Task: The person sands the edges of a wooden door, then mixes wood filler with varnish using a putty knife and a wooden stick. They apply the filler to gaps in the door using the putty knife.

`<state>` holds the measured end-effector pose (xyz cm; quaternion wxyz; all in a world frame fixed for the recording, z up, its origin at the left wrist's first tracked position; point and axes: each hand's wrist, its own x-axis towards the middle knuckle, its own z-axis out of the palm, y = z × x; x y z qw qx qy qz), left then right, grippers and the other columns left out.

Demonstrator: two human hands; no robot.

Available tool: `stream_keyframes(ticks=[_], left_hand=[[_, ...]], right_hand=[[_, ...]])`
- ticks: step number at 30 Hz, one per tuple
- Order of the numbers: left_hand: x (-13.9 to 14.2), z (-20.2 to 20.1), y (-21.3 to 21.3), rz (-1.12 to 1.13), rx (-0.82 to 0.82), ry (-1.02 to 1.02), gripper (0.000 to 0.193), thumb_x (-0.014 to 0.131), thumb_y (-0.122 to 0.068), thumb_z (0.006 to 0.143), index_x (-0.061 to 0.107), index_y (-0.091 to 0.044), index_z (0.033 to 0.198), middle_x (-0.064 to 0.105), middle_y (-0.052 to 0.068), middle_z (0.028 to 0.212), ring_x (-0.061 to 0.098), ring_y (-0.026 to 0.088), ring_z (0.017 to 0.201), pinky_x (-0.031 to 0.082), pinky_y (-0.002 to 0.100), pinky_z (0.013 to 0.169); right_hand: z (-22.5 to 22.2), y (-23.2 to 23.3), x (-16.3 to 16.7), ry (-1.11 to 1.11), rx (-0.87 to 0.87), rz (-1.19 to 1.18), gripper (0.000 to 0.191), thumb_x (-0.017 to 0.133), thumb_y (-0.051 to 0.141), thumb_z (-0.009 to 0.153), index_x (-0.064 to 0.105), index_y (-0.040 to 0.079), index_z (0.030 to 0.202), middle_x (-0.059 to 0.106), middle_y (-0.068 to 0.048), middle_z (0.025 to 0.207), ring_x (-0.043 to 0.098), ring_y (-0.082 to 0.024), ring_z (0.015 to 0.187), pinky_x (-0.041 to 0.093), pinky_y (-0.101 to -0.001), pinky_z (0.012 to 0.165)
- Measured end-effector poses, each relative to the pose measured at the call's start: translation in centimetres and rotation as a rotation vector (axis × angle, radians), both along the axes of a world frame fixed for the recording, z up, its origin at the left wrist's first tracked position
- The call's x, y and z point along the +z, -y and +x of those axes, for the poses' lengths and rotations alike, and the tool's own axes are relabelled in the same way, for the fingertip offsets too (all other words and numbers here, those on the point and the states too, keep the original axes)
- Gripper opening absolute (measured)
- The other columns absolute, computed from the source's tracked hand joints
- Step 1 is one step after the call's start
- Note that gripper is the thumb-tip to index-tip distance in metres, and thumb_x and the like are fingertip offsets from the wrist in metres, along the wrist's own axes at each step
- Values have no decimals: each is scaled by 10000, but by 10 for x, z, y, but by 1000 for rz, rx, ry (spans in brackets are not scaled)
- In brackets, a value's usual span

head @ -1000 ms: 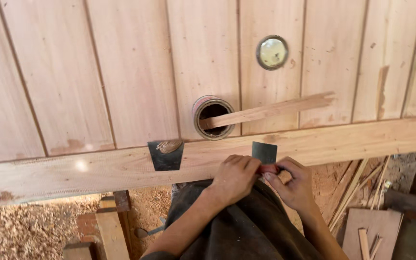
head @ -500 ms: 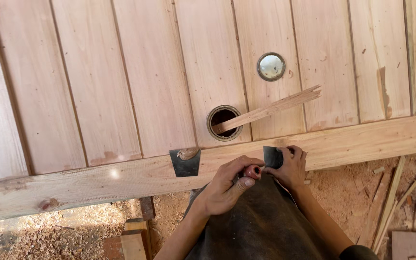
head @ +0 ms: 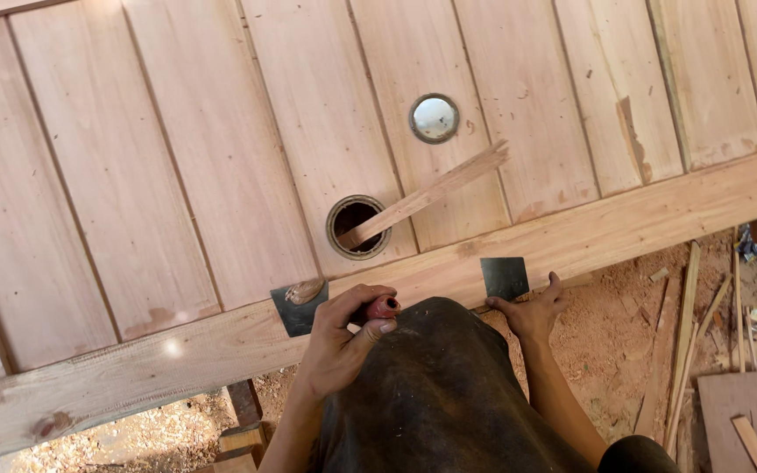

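A broad tabletop (head: 221,158) of pale, unfinished wooden boards fills the view from above, edged along its near side by a long wooden rail (head: 659,219), over a floor (head: 624,342) strewn with sawdust, shavings and thin wood offcuts (head: 685,342). Two round holes pierce the boards: one ringed in metal with a flat wooden stick (head: 431,191) leaning out of it, the other a metal ring (head: 435,118) with a pale centre. The left hand (head: 339,337) has its fingers (head: 370,331) curled around a small reddish object (head: 384,307) (what it is cannot be told), held just off the rail's near edge beside a dark metal scraper (head: 295,308) carrying a dab of tan paste. The right hand (head: 532,311) rests at the rail's edge, its fingers spread narrowly, touching the lower edge of a second dark metal scraper (head: 504,278) lying flat on the rail.
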<state>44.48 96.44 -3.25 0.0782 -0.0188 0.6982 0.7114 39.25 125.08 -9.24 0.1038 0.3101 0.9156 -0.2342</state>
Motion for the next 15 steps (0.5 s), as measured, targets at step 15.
stream_keyframes(ticks=[15], left_hand=[[15,-14,-27,-16,-169,-11,260,669,-115,974,688,12,1201,752,99,976,738,170,876,626,316,789]], right_hand=[[-21,-22,3,106,205,162,1043,939,619,586,561,-50,1292,466,-274,1284,395,-445,1270,403,-541,1058]])
